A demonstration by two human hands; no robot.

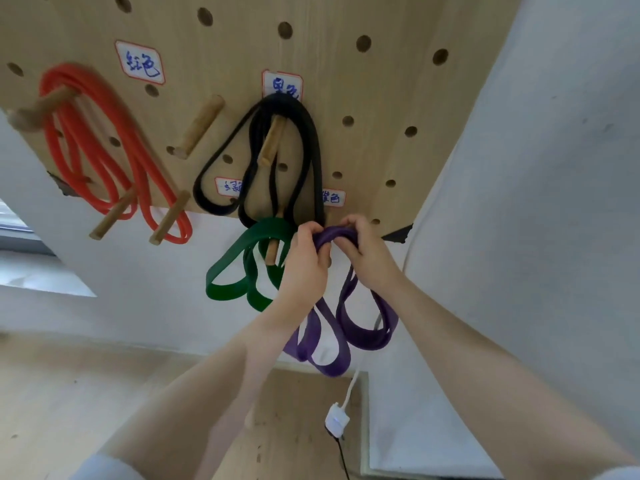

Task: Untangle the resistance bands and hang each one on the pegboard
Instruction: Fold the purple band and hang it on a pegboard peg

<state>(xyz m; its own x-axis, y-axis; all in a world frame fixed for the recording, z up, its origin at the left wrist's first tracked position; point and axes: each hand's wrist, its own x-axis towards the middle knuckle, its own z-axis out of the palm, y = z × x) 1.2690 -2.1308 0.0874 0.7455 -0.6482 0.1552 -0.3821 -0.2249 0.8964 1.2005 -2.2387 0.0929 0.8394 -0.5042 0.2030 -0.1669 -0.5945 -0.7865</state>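
A wooden pegboard hangs on the wall with several wooden pegs. A red band hangs looped over the left pegs. A black band hangs from a middle peg. Below it a green band hangs on a lower peg. My left hand and my right hand both grip the top of a purple band at the pegboard's lower edge. Its loops dangle beneath my hands. Whatever peg is behind my hands is hidden.
Handwritten labels are stuck beside the pegs. One bare peg sticks out between the red and black bands. A white plug on a cord hangs below. A white wall corner juts out at the right.
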